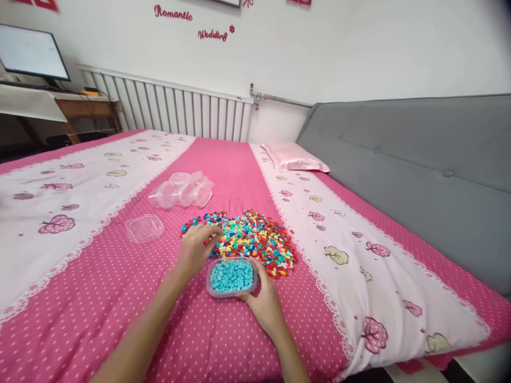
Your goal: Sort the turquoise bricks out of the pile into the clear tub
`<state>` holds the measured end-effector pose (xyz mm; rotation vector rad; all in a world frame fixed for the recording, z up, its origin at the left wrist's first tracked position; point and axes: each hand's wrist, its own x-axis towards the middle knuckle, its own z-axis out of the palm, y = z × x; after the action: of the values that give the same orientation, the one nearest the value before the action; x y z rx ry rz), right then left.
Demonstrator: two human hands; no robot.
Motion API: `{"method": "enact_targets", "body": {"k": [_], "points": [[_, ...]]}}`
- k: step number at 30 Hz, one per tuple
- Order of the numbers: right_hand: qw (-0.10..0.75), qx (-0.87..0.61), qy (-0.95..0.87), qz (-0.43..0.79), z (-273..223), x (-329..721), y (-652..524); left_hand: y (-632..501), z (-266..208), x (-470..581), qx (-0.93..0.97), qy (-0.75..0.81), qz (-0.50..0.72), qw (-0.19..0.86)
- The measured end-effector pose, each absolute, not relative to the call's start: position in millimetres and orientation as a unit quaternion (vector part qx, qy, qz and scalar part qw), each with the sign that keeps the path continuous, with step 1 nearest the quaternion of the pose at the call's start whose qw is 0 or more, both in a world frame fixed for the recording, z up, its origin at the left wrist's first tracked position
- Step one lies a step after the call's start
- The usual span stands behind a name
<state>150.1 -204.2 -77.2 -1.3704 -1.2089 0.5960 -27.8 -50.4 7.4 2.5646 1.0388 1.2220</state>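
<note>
My right hand [265, 300] grips a clear plastic container [211, 290] by its right side, thumb along the rim and fingers underneath. Light-blue toy bricks [232, 275] fill much of it. Just beyond the container, a wide pile of small mixed-colour building bricks [255, 239] lies on the bed, in red, yellow, blue, teal and white. Over the pile's left part is my left hand [195, 247], its thumb and fingertips drawn together. Whatever may be between those fingertips is too small to make out.
On the pink dotted bedspread [223, 165], a clear lid [144, 229] lies left of the pile. Several stacked clear containers [181, 190] sit behind it. A pink pillow [294, 156] rests by the grey headboard [399, 159]. A monitor [34, 53] stands on a desk at far left.
</note>
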Motion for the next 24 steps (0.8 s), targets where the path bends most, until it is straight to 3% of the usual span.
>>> {"method": "enact_targets", "body": {"k": [8,17,24], "points": [[0.579,-0.574,-0.516,0.263,-75.2,148.9,-205.5,-106.9,19.0,-28.5,0.926,0.235,0.251,0.152],[0.574,-0.579,-0.513,0.267,-69.1,148.5,-206.6,-122.0,8.7,-22.3,0.941,0.273,0.167,0.113],[0.576,-0.576,-0.514,0.27,-68.2,148.8,-206.2,-125.0,14.0,-26.8,0.933,0.288,0.184,0.111]]}}
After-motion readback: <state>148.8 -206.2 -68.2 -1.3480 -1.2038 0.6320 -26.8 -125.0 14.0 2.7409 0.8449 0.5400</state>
